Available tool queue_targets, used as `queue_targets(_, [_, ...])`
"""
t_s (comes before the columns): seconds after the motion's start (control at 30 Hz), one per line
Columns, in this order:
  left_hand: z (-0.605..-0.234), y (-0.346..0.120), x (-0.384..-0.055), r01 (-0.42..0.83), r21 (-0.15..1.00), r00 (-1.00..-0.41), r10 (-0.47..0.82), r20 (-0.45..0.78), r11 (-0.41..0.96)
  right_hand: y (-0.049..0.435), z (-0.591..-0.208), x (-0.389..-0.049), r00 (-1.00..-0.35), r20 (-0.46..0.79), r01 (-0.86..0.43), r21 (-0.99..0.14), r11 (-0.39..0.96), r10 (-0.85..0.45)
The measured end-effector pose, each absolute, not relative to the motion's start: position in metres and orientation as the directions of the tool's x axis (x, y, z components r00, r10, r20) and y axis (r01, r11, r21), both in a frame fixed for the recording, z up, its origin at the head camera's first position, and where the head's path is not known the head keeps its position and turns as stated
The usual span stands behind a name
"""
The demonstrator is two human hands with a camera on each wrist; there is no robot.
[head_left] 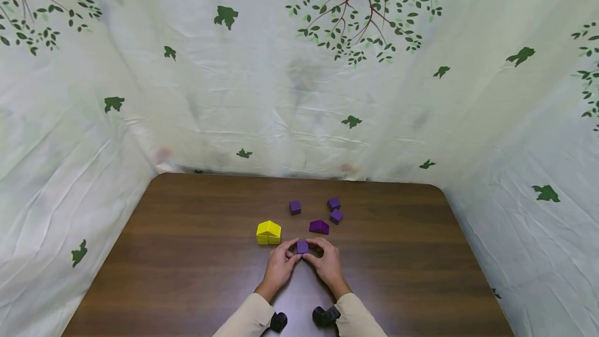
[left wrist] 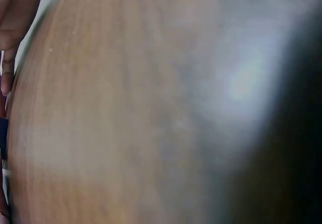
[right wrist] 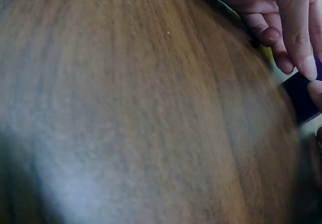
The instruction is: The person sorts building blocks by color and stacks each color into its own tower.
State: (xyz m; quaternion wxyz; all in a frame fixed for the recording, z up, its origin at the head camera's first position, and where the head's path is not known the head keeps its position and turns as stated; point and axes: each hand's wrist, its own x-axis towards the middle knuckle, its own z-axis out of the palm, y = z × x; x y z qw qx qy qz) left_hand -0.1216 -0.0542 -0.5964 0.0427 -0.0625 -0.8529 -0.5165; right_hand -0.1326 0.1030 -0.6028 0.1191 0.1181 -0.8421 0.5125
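Near the middle of the table, a purple cube [head_left: 302, 247] is between both hands. My left hand [head_left: 279, 264] holds it from the left with thumb and fingers; from the right, my right hand [head_left: 328, 262] grips it the same way. In the right wrist view, the left hand's thumb [right wrist: 308, 68] touches the dark block, whose far part is cut off by the frame. Just beyond the hands lies a purple roof-shaped block [head_left: 319, 227]. At the left hand's far side stands a yellow house-shaped stack [head_left: 269, 233], a roof piece over two blocks.
Farther back are three loose purple cubes: one on the left [head_left: 295, 207], and a rear one [head_left: 334, 204] close behind another [head_left: 336, 216]. They share the brown wooden table [head_left: 196, 254]. A white leaf-patterned cloth [head_left: 299, 98] hangs behind and along both sides.
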Motion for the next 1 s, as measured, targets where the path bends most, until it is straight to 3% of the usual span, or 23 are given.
queue_targets(0.27, [-0.605, -0.055, -0.124, 0.175, 0.879, -0.984, 0.079, 0.157, 0.443, 0.106, -0.606, -0.132, -0.962, 0.265, -0.263, -0.847, 0.461, -0.061])
queue_targets(0.67, [-0.606, -0.057, -0.125, 0.160, 0.904, -0.987, 0.088, 0.136, 0.396, 0.108, -0.608, -0.130, -0.951, 0.293, -0.304, -0.848, 0.434, -0.094])
queue_targets(0.8, [-0.605, -0.056, -0.126, 0.142, 0.907, -0.990, 0.082, 0.119, 0.397, 0.114, -0.608, -0.126, -0.961, 0.272, -0.274, -0.887, 0.371, -0.061])
queue_targets(1.0, [-0.605, -0.055, -0.127, 0.130, 0.909, -0.991, 0.075, 0.109, 0.396, 0.126, -0.573, -0.115, -0.975, 0.216, -0.191, -0.939, 0.286, 0.057])
